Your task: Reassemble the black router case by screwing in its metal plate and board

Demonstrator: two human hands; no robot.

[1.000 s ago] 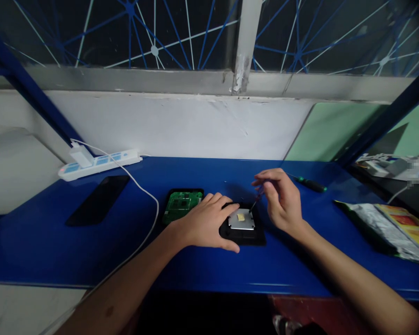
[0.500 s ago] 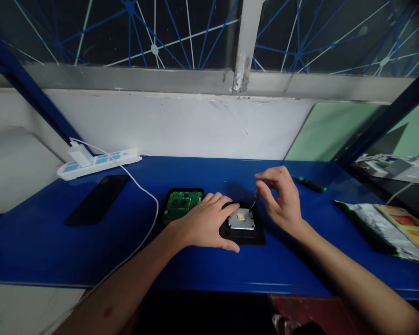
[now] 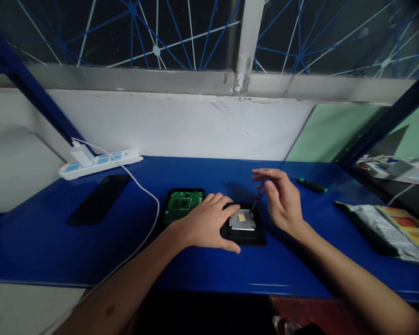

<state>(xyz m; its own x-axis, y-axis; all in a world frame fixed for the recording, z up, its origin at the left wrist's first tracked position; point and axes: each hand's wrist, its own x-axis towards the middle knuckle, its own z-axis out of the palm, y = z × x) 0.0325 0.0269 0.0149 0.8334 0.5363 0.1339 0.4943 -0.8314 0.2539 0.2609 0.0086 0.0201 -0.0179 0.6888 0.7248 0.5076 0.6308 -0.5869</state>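
A screwdriver point(image 3: 259, 195) with a translucent purplish handle is gripped in my right hand point(image 3: 282, 200), its shaft slanting down to the upper right corner of a silver metal plate point(image 3: 242, 224). The plate lies in a black plastic cover point(image 3: 260, 238) and carries a small cream-coloured pad point(image 3: 241, 217) near its middle. Spread over the cover's left side is my left hand point(image 3: 212, 223), fingers apart, fingertips at the cover's upper edge and thumb by the lower one. Left of that hand lies a green circuit board point(image 3: 181, 204) in a black casing point(image 3: 171, 191), partly hidden by the hand.
A black phone point(image 3: 97, 200) lies at left, below a white power strip point(image 3: 101, 163) with a plugged-in adapter. Its white cable point(image 3: 156, 204) curves across the blue table point(image 3: 209, 274). At right are a green-and-black screwdriver point(image 3: 312, 185) and a foil packet point(image 3: 387, 228).
My right hand's fingers have shifted around the screwdriver handle, with the forefinger more stretched out. The left hand stays on the cover, and the whole view has moved slightly.
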